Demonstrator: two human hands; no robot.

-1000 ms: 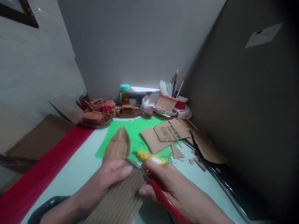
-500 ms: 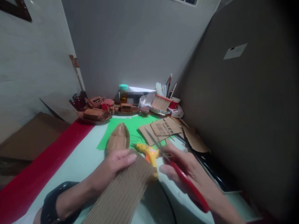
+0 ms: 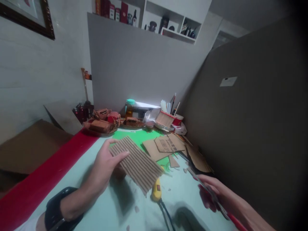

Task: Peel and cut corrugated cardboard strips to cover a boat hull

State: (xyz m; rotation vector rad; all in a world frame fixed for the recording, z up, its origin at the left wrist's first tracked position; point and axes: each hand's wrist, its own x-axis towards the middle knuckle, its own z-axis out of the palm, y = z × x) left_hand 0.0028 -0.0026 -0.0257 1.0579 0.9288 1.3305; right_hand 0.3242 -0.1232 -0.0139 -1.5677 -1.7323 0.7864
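Observation:
My left hand (image 3: pixel 106 163) pinches a piece of corrugated cardboard (image 3: pixel 138 165) by its left edge, thumb on top, with its ridged face toward me. At the lower right, my right hand (image 3: pixel 214 192) is closed round a pair of scissors (image 3: pixel 211 194) with red handles, blades pointing up and left, apart from the cardboard. Below the cardboard lies a yellow glue gun (image 3: pixel 157 191), its front part hidden by the sheet. Some brown surface shows beneath my left hand; most of it is covered.
Cut cardboard pieces (image 3: pixel 166 146) with printed characters lie on a green sheet (image 3: pixel 134 134). Brown model boats (image 3: pixel 101 126) stand at the back left, near a jar with a teal lid (image 3: pixel 130 106). Small scraps are scattered over the pale tabletop (image 3: pixel 96 208). A dark partition (image 3: pixel 252 122) rises on the right.
The cardboard has been lifted and turned, now covering the cardboard boat and much of the glue gun. My right hand has moved right and down with the scissors. The camera view has tilted up.

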